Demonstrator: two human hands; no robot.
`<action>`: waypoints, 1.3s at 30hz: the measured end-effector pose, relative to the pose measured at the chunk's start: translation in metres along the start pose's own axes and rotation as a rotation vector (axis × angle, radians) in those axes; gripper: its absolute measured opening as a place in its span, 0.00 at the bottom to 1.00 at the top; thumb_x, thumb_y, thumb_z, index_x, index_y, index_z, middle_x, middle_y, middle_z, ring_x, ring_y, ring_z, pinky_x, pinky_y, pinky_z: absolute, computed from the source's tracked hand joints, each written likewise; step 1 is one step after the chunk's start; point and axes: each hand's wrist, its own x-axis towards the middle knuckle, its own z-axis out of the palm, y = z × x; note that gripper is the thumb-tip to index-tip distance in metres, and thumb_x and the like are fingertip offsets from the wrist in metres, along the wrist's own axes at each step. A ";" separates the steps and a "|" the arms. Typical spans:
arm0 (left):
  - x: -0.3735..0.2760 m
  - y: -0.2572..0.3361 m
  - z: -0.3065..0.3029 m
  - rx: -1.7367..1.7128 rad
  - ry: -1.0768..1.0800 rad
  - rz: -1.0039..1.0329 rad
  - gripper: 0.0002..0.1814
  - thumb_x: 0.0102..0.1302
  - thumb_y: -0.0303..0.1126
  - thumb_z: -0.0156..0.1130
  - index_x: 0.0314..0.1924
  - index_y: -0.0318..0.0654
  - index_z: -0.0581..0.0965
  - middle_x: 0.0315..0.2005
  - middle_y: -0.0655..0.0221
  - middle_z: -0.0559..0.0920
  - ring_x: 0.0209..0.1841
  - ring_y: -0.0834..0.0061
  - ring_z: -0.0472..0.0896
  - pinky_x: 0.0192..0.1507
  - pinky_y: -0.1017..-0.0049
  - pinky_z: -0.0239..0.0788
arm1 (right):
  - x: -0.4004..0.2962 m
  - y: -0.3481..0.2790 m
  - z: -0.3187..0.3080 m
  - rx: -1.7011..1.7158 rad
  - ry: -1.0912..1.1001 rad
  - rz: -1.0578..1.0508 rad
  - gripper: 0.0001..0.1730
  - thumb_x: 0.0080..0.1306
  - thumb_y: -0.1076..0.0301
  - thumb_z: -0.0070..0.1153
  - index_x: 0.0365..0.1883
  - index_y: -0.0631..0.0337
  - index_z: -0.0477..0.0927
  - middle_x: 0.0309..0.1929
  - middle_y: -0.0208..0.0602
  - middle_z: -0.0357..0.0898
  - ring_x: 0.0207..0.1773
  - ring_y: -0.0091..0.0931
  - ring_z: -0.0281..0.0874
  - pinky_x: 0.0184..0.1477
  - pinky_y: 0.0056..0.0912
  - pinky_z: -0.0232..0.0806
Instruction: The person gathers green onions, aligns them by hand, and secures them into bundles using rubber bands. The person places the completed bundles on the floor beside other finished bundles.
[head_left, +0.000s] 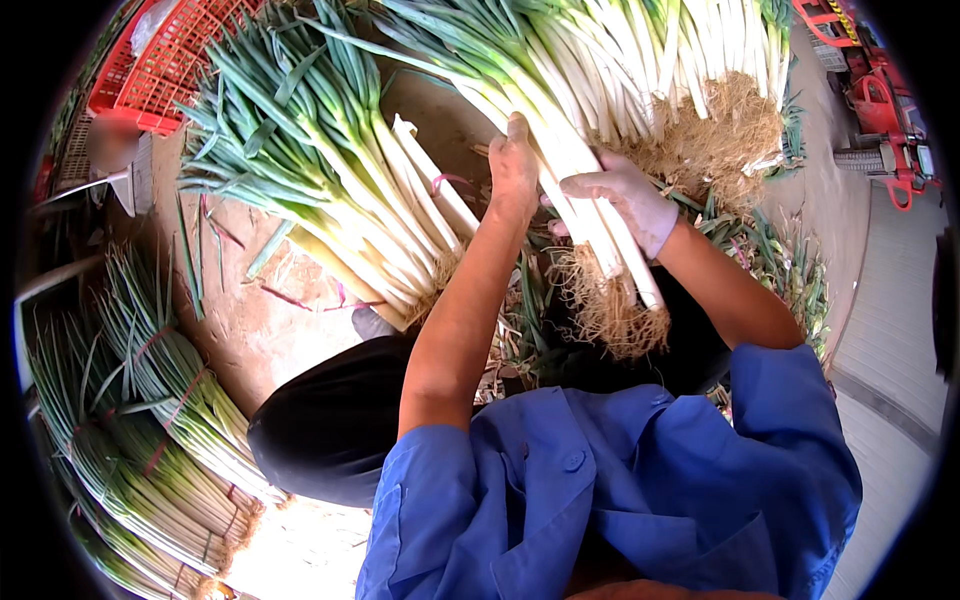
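Note:
Both my hands hold a small bunch of long green onions (564, 155) by the white stalks, with the tangled roots hanging toward my lap. My left hand (514, 166) grips the bunch from its left side, thumb up along the stalks. On the other side my right hand (626, 196), in a thin pale glove, wraps round the stalks a little lower. A loose pile of green onions (352, 180) lies to the left on the ground. Beyond my right hand lies a larger heap of green onions (622, 75), its brown roots toward me.
Several tied onion bundles (172, 390) lie at lower left. Red plastic crates (161, 67) stand at upper left, near a partly visible person (112, 146). Leaf trimmings (780, 262) cover the ground at right. A red wheeled machine (885, 112) stands at far right.

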 end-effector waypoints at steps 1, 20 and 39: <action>-0.013 0.000 -0.005 -0.004 -0.035 -0.009 0.24 0.73 0.44 0.47 0.46 0.25 0.76 0.36 0.56 0.83 0.35 0.66 0.82 0.41 0.68 0.73 | -0.004 0.000 -0.004 -0.061 -0.020 0.044 0.31 0.60 0.73 0.61 0.61 0.71 0.66 0.45 0.45 0.77 0.45 0.35 0.83 0.41 0.41 0.82; -0.092 0.083 -0.034 -0.331 -0.287 0.096 0.41 0.72 0.67 0.31 0.53 0.37 0.75 0.50 0.54 0.79 0.56 0.64 0.75 0.63 0.63 0.62 | -0.148 -0.019 0.111 -0.280 -0.090 -0.188 0.40 0.50 0.69 0.62 0.64 0.69 0.66 0.49 0.43 0.77 0.35 0.25 0.79 0.32 0.28 0.77; -0.045 0.269 -0.113 0.773 0.153 0.482 0.29 0.74 0.51 0.48 0.49 0.25 0.74 0.40 0.53 0.83 0.49 0.64 0.81 0.63 0.68 0.65 | 0.093 0.024 0.140 -0.101 -0.637 -0.439 0.50 0.52 0.68 0.70 0.70 0.68 0.57 0.47 0.51 0.81 0.48 0.31 0.83 0.52 0.30 0.76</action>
